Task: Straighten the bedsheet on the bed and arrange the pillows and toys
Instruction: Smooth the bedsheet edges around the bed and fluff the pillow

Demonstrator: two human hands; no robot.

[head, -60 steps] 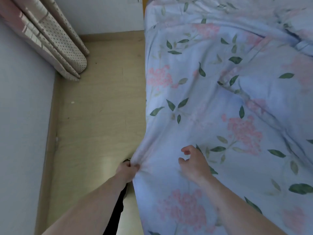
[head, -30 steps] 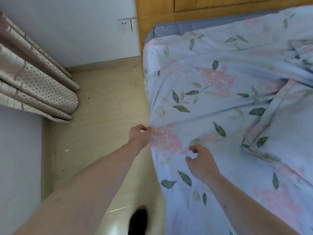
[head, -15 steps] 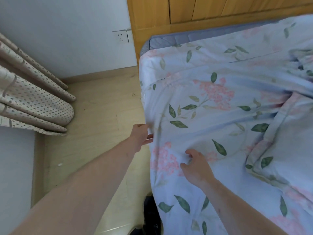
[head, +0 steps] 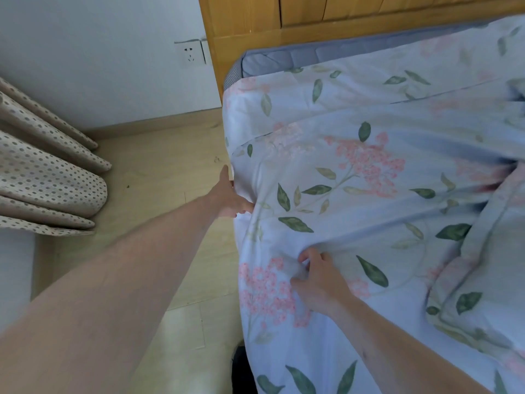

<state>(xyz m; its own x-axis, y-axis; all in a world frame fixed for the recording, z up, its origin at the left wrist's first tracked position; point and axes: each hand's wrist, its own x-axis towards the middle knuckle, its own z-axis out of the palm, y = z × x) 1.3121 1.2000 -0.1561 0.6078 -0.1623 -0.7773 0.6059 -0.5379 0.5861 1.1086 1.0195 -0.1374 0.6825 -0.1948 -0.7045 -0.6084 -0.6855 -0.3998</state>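
A pale blue bedsheet (head: 355, 194) with pink flowers and green leaves covers the bed, creased toward the right. My left hand (head: 230, 196) is at the bed's left side and grips the hanging edge of the sheet. My right hand (head: 318, 277) rests on top of the sheet near that edge, its fingers curled and pinching a fold of fabric. A bunched piece of the same floral fabric (head: 483, 280) lies at the right. The grey mattress corner (head: 270, 59) shows bare at the head of the bed. No pillows or toys are in sight.
A wooden headboard (head: 312, 15) stands behind the bed. Left of the bed runs a strip of light wood floor (head: 159, 177), with dotted curtains (head: 42, 172) bunched at the far left. A wall socket (head: 190, 54) sits on the white wall.
Both hands have moved along the bed's side toward the headboard. My left hand regripped the sheet's edge higher up, and my right hand now pinches a fold.
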